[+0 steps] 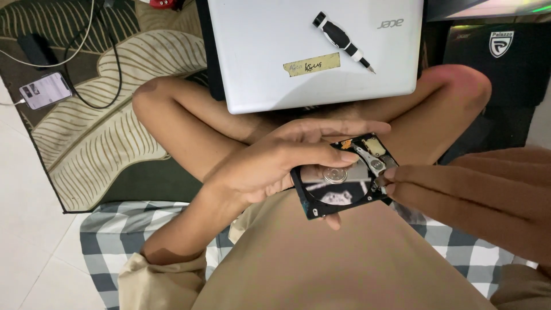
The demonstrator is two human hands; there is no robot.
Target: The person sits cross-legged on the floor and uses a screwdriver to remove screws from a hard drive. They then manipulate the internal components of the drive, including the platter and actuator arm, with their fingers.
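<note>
Disassembly is underway, I judge: left hand grips the opened hard drive; right hand pinches at its arm assembly, needing care.

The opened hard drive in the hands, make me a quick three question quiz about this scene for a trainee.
1. True or false: the left hand holds the opened hard drive with its cover off, the shiny platter showing.
2. Where does the screwdriver lie? A) on the closed silver laptop B) on the leaf-patterned rug C) in the right hand
3. Fill in: the right hand's fingertips pinch at the drive's ______ edge, as seen in the picture.

Key: 1 true; 2 A; 3 right.
</note>
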